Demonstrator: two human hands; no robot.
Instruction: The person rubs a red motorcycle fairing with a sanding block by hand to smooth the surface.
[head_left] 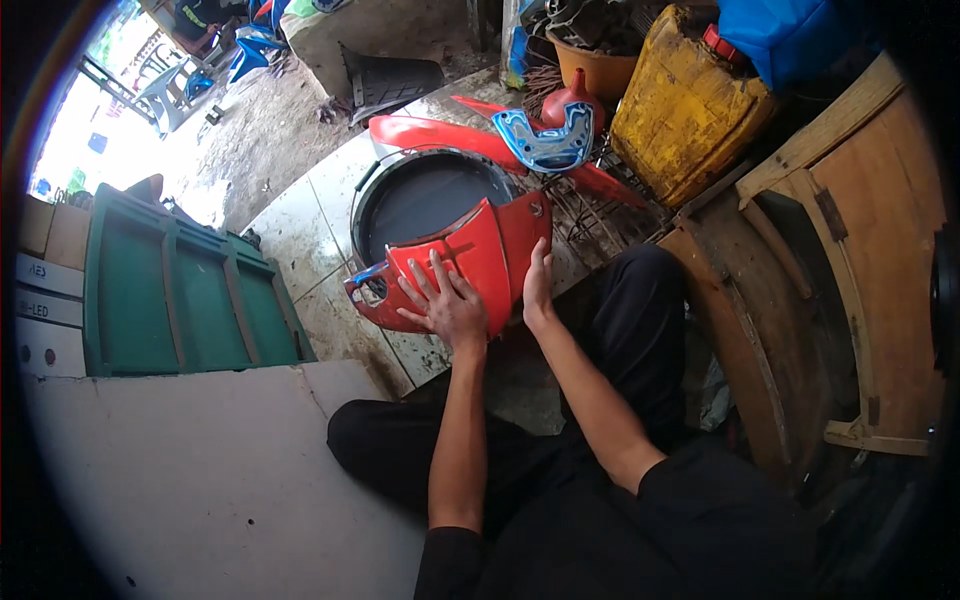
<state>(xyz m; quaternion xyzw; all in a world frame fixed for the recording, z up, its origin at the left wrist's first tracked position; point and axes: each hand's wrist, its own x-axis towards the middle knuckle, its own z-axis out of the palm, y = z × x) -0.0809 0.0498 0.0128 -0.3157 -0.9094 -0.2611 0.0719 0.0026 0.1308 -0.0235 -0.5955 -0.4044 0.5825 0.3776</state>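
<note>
A glossy red plastic panel, shaped like a motorcycle fairing, lies tilted across the near rim of a round black basin. Dark liquid seems to fill the basin. My left hand lies flat on the panel's near face, fingers spread. Along the panel's right edge stands my right hand, its fingers stretched out and its palm turned toward the panel. Whether its hidden fingers reach under the edge does not show. A small blue patch marks the panel's left end.
Beyond the basin are another red panel, a blue-and-white curved piece and a red funnel. A dirty yellow jerrycan stands at the far right, near wooden furniture. Green panelling and a white surface are on my left.
</note>
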